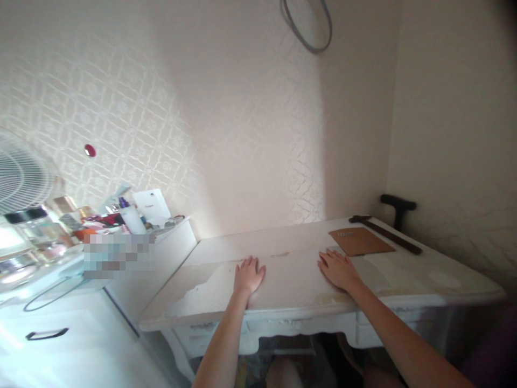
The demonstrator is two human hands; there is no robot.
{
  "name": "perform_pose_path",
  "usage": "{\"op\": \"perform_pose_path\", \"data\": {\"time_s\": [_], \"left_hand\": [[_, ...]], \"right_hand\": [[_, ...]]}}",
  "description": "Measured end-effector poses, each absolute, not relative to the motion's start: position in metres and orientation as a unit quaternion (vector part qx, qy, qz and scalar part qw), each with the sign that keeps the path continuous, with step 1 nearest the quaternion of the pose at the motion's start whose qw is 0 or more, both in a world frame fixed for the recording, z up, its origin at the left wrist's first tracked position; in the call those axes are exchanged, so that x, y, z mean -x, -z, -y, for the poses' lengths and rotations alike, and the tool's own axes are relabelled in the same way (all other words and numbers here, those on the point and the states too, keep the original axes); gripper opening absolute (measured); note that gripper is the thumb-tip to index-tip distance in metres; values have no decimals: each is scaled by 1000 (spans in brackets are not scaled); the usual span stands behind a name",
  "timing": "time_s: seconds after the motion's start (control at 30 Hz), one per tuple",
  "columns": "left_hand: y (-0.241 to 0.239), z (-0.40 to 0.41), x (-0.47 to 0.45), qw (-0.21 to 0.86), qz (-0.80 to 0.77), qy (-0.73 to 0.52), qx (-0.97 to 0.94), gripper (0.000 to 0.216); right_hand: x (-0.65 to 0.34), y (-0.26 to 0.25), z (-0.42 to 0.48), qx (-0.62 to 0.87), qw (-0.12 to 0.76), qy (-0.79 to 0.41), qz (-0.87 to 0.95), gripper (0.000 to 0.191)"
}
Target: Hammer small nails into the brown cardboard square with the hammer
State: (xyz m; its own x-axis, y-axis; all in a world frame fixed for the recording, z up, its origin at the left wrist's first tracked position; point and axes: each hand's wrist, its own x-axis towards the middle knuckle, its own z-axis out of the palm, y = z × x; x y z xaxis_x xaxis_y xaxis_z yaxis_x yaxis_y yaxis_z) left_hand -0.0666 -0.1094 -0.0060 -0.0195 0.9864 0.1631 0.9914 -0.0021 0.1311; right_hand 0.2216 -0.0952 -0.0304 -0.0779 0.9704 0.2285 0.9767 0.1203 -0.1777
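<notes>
My left hand (249,276) lies palm down on the worn white desk (291,280), fingers stretched out and nothing in them. Also flat on the desktop is my right hand (338,269), its fingers a little apart and holding nothing. Just beyond the right hand's fingers is a brown rectangular notebook or folder (361,241) with small lettering near its upper left; the hand appears not to touch it. A dark, long-handled, hammer-like object (393,236) lies slantwise to the right of the brown rectangle.
At left stands a white cabinet (161,275) crowded with bottles, jars and a white card or box (152,205). A fan (20,172) is behind them. Past the desk's far right edge rises a black T-shaped handle (398,205). A grey cable loop (317,49) hangs on the wall.
</notes>
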Motion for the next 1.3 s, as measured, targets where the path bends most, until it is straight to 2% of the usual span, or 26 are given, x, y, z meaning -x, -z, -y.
{"op": "perform_pose_path", "data": {"time_s": [1.3], "left_hand": [[6, 110, 67, 12, 706, 112, 700, 50]], "right_hand": [[-221, 29, 96, 663, 150, 7, 733, 50]]}}
